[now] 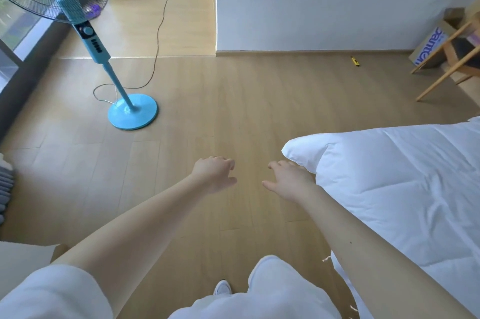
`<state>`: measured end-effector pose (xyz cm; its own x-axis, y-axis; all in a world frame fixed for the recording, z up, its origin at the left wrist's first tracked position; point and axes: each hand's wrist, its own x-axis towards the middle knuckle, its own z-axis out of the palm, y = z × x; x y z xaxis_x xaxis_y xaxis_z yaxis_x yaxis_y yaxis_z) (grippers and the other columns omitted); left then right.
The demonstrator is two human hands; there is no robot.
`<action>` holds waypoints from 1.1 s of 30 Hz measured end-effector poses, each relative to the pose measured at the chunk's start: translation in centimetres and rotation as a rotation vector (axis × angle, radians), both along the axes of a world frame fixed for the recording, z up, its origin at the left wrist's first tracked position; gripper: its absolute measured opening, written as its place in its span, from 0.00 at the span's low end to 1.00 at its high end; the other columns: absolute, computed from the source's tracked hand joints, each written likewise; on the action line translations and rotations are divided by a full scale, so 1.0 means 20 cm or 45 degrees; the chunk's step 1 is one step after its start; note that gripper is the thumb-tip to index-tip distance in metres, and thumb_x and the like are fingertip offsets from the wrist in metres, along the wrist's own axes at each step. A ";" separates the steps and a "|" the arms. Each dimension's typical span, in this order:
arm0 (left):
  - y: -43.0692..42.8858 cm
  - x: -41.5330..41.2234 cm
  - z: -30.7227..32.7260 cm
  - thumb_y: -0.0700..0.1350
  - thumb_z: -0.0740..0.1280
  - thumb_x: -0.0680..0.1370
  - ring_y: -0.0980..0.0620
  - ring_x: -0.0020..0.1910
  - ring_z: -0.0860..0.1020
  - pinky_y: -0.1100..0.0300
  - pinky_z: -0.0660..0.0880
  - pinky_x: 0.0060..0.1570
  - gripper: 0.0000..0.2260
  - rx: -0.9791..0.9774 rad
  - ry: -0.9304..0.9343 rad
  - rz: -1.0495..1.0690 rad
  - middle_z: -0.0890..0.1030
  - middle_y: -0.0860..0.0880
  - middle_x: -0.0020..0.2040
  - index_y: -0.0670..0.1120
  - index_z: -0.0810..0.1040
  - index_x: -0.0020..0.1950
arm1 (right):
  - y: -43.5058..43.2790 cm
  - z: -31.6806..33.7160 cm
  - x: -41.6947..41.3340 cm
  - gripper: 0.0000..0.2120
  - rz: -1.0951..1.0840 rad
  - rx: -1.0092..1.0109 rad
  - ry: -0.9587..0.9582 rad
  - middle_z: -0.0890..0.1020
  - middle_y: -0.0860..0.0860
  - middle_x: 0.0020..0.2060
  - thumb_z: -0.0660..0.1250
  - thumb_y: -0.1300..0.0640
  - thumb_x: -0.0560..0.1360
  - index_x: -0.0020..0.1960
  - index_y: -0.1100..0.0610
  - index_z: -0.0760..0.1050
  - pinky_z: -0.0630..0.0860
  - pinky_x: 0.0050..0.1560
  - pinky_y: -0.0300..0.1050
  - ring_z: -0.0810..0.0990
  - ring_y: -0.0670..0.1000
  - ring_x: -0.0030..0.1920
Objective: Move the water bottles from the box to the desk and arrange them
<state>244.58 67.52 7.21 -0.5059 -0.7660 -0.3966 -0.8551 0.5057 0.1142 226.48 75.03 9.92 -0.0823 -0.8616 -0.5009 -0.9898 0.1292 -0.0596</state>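
Left hand (214,174) and right hand (291,179) hover empty, fingers loose, far from the cardboard box (428,40), its contents hidden.

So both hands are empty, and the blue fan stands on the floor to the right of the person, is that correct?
Not fully. The head view shows the blue fan on the person's left side, not the right. The rest holds: the left hand and the right hand are both empty.

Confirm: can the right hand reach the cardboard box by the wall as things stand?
Probably not. The right hand hangs empty beside the bed, while the cardboard box sits far off behind wooden chair legs.
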 end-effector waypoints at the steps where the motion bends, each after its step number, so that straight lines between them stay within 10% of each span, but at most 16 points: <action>1: -0.05 -0.03 0.00 0.57 0.60 0.80 0.48 0.59 0.75 0.59 0.64 0.44 0.19 0.005 0.003 -0.002 0.77 0.50 0.61 0.51 0.70 0.68 | -0.05 -0.01 -0.02 0.27 -0.010 0.005 -0.005 0.68 0.52 0.70 0.56 0.42 0.80 0.75 0.54 0.60 0.65 0.66 0.50 0.66 0.54 0.70; 33: -2.17 -1.65 0.11 0.56 0.59 0.80 0.49 0.64 0.71 0.56 0.66 0.56 0.18 -0.033 -0.179 -0.408 0.76 0.51 0.63 0.52 0.69 0.69 | -1.92 -0.12 -1.54 0.26 -0.419 -0.048 -0.142 0.70 0.52 0.69 0.56 0.41 0.80 0.72 0.54 0.63 0.66 0.64 0.51 0.68 0.56 0.69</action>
<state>211.51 24.20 9.47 -0.6640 -0.5879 -0.4621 -0.6590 0.7521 -0.0098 195.66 36.54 7.43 -0.3055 -0.8161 -0.4906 -0.8827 0.4360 -0.1756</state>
